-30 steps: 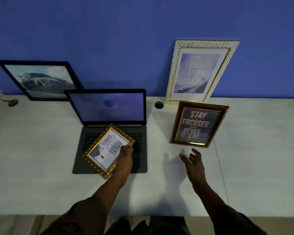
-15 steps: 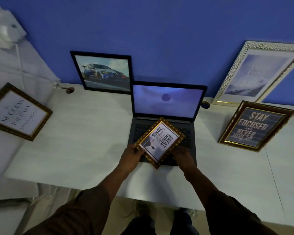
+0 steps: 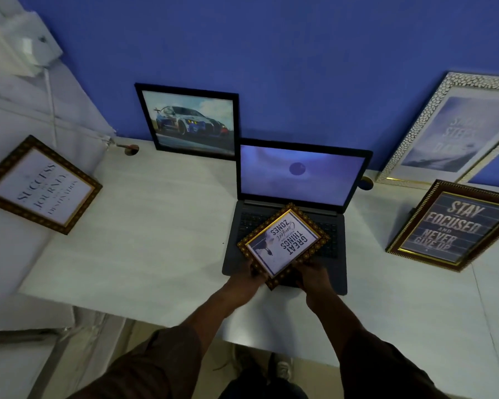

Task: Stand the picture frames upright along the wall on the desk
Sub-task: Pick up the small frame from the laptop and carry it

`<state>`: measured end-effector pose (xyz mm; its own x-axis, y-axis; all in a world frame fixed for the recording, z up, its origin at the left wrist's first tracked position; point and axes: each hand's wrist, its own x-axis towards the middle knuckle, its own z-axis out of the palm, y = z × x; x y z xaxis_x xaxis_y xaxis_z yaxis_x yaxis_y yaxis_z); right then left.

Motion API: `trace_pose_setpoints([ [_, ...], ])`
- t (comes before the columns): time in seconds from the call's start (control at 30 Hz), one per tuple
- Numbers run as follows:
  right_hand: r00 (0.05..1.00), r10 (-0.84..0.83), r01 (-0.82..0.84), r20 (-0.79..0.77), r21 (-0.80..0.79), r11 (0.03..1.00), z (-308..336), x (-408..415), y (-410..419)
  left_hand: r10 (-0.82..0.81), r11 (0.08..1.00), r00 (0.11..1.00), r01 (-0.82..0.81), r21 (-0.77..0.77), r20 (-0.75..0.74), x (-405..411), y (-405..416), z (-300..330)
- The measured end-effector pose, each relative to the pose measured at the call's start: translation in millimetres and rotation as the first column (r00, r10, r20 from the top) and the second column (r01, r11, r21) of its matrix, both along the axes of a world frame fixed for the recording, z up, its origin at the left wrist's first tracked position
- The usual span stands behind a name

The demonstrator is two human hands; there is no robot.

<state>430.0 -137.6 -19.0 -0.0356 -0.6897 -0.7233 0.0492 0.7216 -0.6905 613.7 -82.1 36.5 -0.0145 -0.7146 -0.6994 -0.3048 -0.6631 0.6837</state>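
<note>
Head view: the small gold frame point(image 3: 283, 243) is held by both hands over the keyboard of the open laptop point(image 3: 294, 208), turned like a diamond with 1 corner pointing to 12 o'clock, toward the screen, and the opposite corner at 6 o'clock between the wrists. Its print faces up and reads upside down to the wearer. The left hand point(image 3: 247, 279) is closed on the lower-left edge, at about 8 o'clock from the frame's middle; the right hand point(image 3: 313, 276) is closed on the lower-right edge, at about 4 o'clock. Both sit equally near. The blue wall point(image 3: 271, 53) lies at 12 o'clock past the laptop lid, so I judge the frame must be turned square, righted, and carried round the laptop to a free stretch of counter point(image 3: 156, 226) by the wall. The car picture point(image 3: 190, 122) at 11 o'clock already leans on the wall, as does the white-beaded frame point(image 3: 450, 133) at 2 o'clock. The brown "Stay Focused" frame point(image 3: 452, 226) at 3 o'clock stands apart from the wall. Another gold frame point(image 3: 41, 185) lies at 9 o'clock, seemingly off the counter
</note>
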Motion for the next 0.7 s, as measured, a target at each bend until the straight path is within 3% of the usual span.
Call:
trace_pose_setpoints([
  [0.17, 0.995, 0.083, -0.074, 0.048, -0.177, 0.981, 11.7, -4.9, 0.6, 0.076, 0.992, 0.997, -0.075, -0.106, 0.004, -2.3, 3.7, 17.1],
  [0.3, 0.963, 0.269, -0.268, -0.034, -0.266, 0.926, 34.6, -20.2, -13.3, 0.275, 0.954, 0.943, -0.244, -0.175, 0.186, 19.6, 2.5, 33.9],
  [0.47, 0.770, 0.596, -0.628, -0.227, -0.435, 0.645, 98.3, -13.3, -47.2, 0.462, 0.863, 0.836, -0.347, -0.366, 0.296, 41.5, -8.7, 74.1],
  [0.6, 0.595, 0.736, -0.764, -0.322, -0.512, 0.393, 148.5, 4.5, -65.6, 0.413, 0.865, 0.831, -0.230, -0.445, 0.372, 49.9, -6.8, 107.0],
  [0.7, 0.528, 0.778, -0.794, -0.341, -0.523, 0.309, 168.6, 18.6, -80.8, 0.381, 0.873, 0.864, -0.219, -0.437, 0.328, 60.7, 2.3, 121.4],
])
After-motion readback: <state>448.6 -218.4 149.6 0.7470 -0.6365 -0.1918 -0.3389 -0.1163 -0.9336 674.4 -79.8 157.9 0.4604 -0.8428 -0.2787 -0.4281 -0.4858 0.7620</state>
